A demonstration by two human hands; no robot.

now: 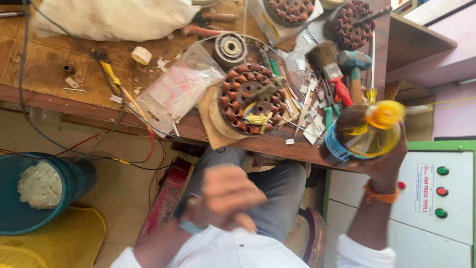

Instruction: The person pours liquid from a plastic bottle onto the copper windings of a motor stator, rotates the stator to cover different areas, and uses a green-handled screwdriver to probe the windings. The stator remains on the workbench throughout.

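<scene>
Blurred over the lap, the left hand (225, 198) is loosely curled, apparently holding nothing; the right hand (384, 161) grips a tilted yellow-capped bottle (364, 134) near the counter (44, 64) edge, right of the copper-wound stator (250, 99).

Head view: looks steeply down from the person's head, close over the lap.
Facing: toward the counter (74, 59) edge ahead.
</scene>
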